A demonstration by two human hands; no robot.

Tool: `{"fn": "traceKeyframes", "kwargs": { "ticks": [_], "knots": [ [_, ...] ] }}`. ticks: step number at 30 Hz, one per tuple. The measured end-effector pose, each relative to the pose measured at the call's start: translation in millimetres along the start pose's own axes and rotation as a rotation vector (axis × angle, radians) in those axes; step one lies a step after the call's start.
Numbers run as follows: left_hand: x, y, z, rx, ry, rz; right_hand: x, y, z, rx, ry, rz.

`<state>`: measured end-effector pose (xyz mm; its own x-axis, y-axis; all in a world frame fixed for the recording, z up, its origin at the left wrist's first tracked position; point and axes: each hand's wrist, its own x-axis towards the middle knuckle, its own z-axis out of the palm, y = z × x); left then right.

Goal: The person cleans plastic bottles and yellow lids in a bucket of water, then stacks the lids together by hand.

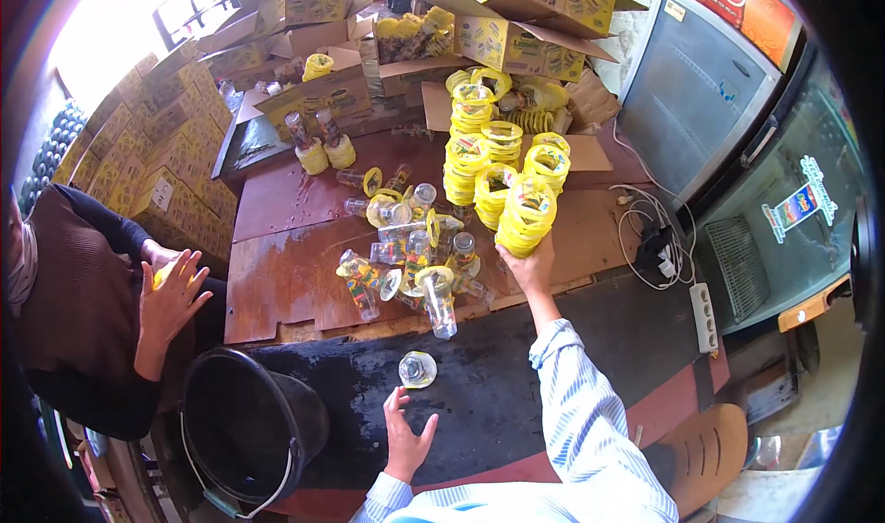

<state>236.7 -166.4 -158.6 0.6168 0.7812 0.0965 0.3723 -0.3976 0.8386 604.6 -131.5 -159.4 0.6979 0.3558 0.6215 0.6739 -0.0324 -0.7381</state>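
Observation:
My right hand (pixel 524 263) grips the bottom of the front stack of yellow ring-shaped plastic pieces (pixel 527 211), among several such stacks (pixel 468 159). My left hand (pixel 409 435) is open, fingers apart, just below a clear plastic container (pixel 417 369) standing on the black worktop (pixel 608 357); I cannot tell whether a fingertip touches it. A loose pile of clear bottles (pixel 438 302) with colourful contents and yellow rings lies left of the stacks on the reddish-brown board (pixel 277 246).
A co-worker (pixel 88 311) sits at left, hands round something yellow, beside a black bucket (pixel 253 422). Yellow cartons (pixel 525 44) pile behind and at left (pixel 171 191). At right are white cables with a power strip (pixel 702 316), a fridge (pixel 691 90) and a wooden chair (pixel 701 449).

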Motion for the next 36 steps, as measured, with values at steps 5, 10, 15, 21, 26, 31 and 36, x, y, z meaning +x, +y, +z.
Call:
{"fn": "traceKeyframes", "kwargs": {
  "ticks": [5, 10, 15, 21, 26, 31, 36],
  "knots": [
    [23, -10, 2, 0.026, 0.127, 0.010, 4, -1, -4, -0.003, -0.045, -0.005],
    [54, -10, 12, 0.043, 0.178, 0.037, 6, -5, -14, 0.067, -0.092, 0.032],
    [72, -19, 25, 0.085, 0.174, 0.153, 7, 6, -23, 0.044, -0.133, 0.034],
    [70, -27, 27, 0.086, 0.115, 0.075, 13, 5, -20, -0.006, -0.108, 0.015],
    [69, -22, 28, 0.078, 0.121, 0.077, 20, 9, -26, -0.082, -0.127, -0.016],
    [68, -22, 23, 0.073, 0.119, 0.047, 28, -8, -30, 0.011, -0.176, 0.057],
    [69, -23, 21, 0.053, 0.093, 0.021, 25, -6, -33, -0.026, -0.219, 0.111]
  ]
}}
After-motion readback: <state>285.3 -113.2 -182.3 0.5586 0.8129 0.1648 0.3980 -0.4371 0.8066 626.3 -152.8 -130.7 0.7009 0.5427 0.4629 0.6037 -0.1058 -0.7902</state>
